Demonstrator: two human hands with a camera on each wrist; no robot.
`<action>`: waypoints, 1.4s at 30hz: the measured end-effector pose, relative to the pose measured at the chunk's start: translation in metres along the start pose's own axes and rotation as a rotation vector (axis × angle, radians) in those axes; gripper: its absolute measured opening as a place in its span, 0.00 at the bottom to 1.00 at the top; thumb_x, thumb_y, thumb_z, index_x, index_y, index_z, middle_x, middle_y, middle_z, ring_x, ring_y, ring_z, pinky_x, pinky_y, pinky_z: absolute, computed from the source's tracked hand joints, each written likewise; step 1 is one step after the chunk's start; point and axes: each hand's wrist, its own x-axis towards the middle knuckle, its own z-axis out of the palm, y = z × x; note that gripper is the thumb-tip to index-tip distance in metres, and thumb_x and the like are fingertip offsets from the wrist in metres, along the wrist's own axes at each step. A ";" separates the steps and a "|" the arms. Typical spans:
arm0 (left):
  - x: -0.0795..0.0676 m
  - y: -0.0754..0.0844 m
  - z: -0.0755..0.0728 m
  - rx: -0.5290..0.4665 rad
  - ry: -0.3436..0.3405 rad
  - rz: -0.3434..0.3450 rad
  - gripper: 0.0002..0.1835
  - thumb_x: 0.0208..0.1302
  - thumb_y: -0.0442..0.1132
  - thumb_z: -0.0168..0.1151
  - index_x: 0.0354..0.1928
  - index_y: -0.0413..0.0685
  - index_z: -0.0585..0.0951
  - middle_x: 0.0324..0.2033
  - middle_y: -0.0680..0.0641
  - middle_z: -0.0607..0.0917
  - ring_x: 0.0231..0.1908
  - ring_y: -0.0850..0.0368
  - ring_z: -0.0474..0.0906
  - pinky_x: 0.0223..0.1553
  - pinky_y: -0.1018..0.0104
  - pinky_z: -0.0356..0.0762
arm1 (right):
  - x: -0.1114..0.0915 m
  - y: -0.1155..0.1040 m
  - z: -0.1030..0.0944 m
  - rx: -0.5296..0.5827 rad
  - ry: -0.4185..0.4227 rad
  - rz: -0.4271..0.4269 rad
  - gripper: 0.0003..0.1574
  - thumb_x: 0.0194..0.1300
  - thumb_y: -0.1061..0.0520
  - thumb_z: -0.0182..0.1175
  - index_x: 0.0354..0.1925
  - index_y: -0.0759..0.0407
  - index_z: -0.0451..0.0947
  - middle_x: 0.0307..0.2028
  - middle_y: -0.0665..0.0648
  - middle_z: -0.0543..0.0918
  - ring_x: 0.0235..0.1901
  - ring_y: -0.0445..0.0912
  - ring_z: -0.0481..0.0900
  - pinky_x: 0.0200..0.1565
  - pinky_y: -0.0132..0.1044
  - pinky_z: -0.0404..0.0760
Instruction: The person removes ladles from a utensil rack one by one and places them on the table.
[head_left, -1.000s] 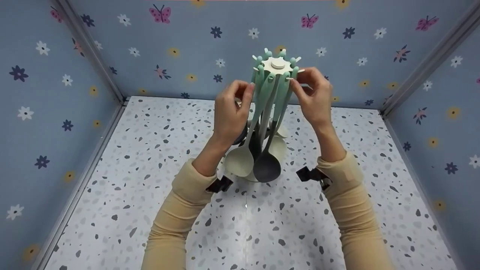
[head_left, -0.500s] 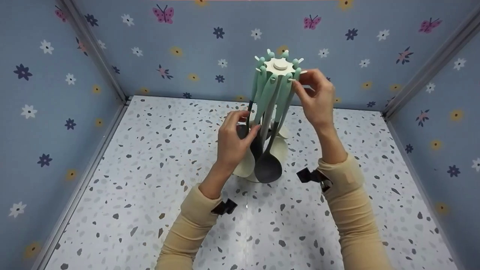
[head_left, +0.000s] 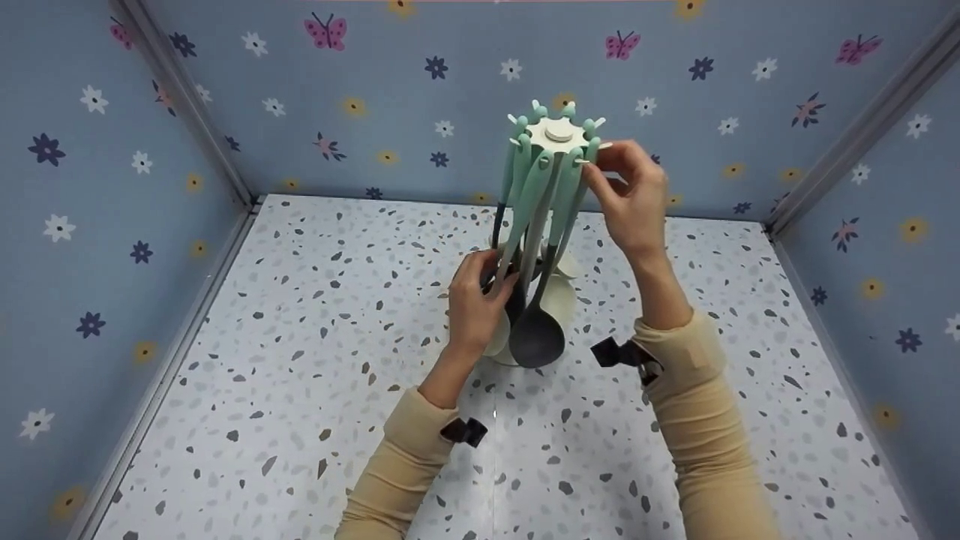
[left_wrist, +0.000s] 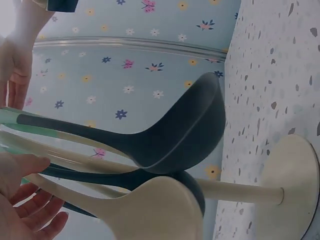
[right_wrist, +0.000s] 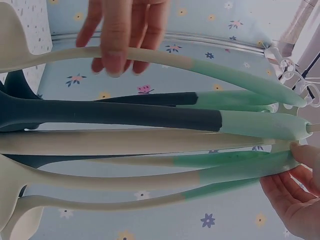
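Observation:
A white carousel stand (head_left: 556, 133) bears several kitchen utensils with green handles, hung by their tops from its hooks. My left hand (head_left: 476, 304) is low on the left, its thumb and nearly straight fingers on opposite sides of a cream spoon's handle (right_wrist: 165, 57). In the left wrist view, the cream spoon (left_wrist: 155, 207) hangs beside a dark ladle (left_wrist: 190, 120). My right hand (head_left: 636, 199) is at the top right, pinching the green handle (right_wrist: 250, 166) of a cream utensil near its hook. That utensil's head is partly cut off in the right wrist view.
The stand's round base (left_wrist: 292, 187) rests on a speckled white table (head_left: 337, 420). Behind stands a blue flowered wall (head_left: 390, 97), with more panels at both sides. Other utensils hang close together around the central pole (right_wrist: 125, 142).
My left hand has moved down from the green handle tops to the lower part of the cream spoon's handle. My right hand has stayed at the top right of the stand.

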 end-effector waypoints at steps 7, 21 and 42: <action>-0.007 -0.009 0.007 -0.035 0.076 0.056 0.09 0.55 0.34 0.61 0.38 0.36 0.77 0.33 0.45 0.78 0.35 0.57 0.76 0.36 0.65 0.76 | -0.003 -0.014 0.003 -0.007 0.012 -0.041 0.07 0.56 0.70 0.57 0.35 0.74 0.73 0.31 0.57 0.78 0.33 0.46 0.78 0.37 0.35 0.78; -0.016 -0.012 0.010 -0.014 0.176 0.154 0.08 0.55 0.32 0.61 0.36 0.35 0.79 0.29 0.45 0.80 0.31 0.56 0.77 0.32 0.68 0.76 | 0.000 0.010 0.001 0.036 0.010 -0.045 0.07 0.56 0.67 0.58 0.36 0.69 0.74 0.32 0.56 0.78 0.33 0.47 0.78 0.38 0.38 0.78; -0.019 -0.004 0.004 -0.040 0.224 0.212 0.10 0.53 0.29 0.61 0.39 0.32 0.80 0.30 0.44 0.80 0.30 0.56 0.78 0.30 0.72 0.76 | 0.000 0.006 0.001 0.032 0.017 0.051 0.08 0.56 0.66 0.59 0.36 0.68 0.74 0.33 0.59 0.78 0.35 0.47 0.77 0.39 0.37 0.78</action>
